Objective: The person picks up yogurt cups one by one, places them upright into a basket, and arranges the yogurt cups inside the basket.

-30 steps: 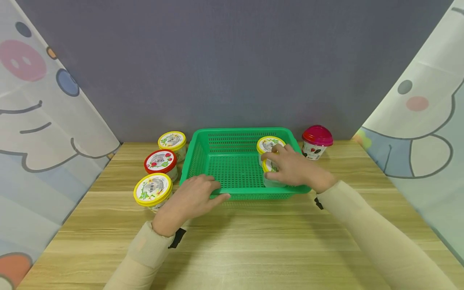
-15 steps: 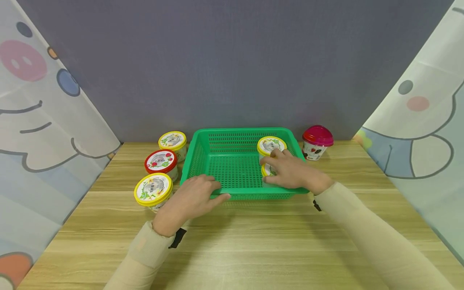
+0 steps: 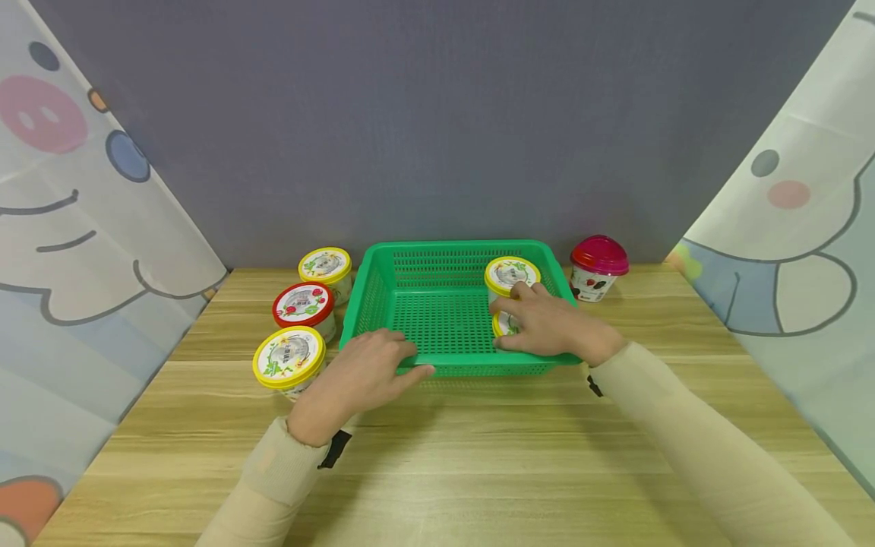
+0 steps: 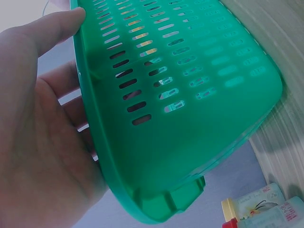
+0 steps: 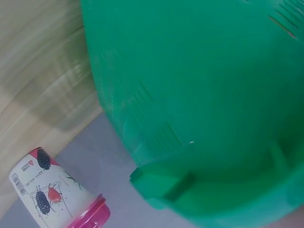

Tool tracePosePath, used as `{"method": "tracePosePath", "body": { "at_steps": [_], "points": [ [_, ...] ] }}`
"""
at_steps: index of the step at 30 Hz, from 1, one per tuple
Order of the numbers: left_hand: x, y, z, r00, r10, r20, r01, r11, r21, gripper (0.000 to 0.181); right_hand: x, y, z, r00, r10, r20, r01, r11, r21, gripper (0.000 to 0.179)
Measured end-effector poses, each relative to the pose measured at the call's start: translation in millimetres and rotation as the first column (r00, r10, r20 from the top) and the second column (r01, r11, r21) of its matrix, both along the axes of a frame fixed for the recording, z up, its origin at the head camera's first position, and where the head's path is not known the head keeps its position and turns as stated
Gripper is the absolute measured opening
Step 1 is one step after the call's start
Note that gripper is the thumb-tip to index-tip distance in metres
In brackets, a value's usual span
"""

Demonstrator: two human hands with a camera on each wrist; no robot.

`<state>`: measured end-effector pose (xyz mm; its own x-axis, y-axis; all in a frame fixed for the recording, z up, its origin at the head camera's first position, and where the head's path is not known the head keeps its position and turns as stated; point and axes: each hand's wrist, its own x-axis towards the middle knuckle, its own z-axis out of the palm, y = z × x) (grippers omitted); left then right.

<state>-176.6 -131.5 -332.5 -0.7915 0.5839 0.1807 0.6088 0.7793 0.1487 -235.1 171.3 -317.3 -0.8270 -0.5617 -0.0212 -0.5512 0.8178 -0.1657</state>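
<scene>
A green plastic basket (image 3: 444, 361) stands on the wooden table. My left hand (image 3: 362, 376) holds its front left corner, fingers over the rim; in the left wrist view the thumb rests at the rim's edge. Inside, at the right end, are two yellow-lidded tubs. My right hand (image 3: 547, 323) grips the nearer tub (image 3: 504, 324) from above, covering much of its lid. Right behind it is the farther tub (image 3: 511, 275). In the right wrist view the basket wall (image 5: 190, 95) hides that hand's fingers and the tub.
Left of the basket stand a front yellow-lidded tub (image 3: 289, 357), a red-lidded tub (image 3: 303, 304) and a back yellow-lidded tub (image 3: 324, 264). A cup with a pink domed lid (image 3: 598, 257) is at the right. A grey panel (image 3: 437, 121) rises behind.
My right hand has lowered slightly with the nearer tub, which now sits deeper in the basket, close in front of the farther tub. The left hand has stayed in place.
</scene>
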Motion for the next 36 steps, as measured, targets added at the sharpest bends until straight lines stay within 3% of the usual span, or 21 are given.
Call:
{"method": "tracePosePath", "body": {
  "at_steps": [19,28,36],
  "points": [
    [0.2,0.6,1.1,1.000,0.004,0.004,-0.004,1.000,-0.010,0.037,4.9,-7.2,9.3,0.998,-0.056,0.005,0.055,0.991,0.125,0.068],
    [0.2,0.9,1.0,1.000,0.004,-0.001,-0.004,1.000,-0.008,0.035,6.1,-6.7,15.2,0.991,-0.110,-0.079,0.117,0.989,0.089,0.081],
    [0.5,0.8,1.2,1.000,0.003,-0.005,-0.003,1.000,-0.006,0.035,5.3,-1.6,13.7,0.992,-0.124,-0.032,0.125,0.992,0.026,0.088]
  ]
}}
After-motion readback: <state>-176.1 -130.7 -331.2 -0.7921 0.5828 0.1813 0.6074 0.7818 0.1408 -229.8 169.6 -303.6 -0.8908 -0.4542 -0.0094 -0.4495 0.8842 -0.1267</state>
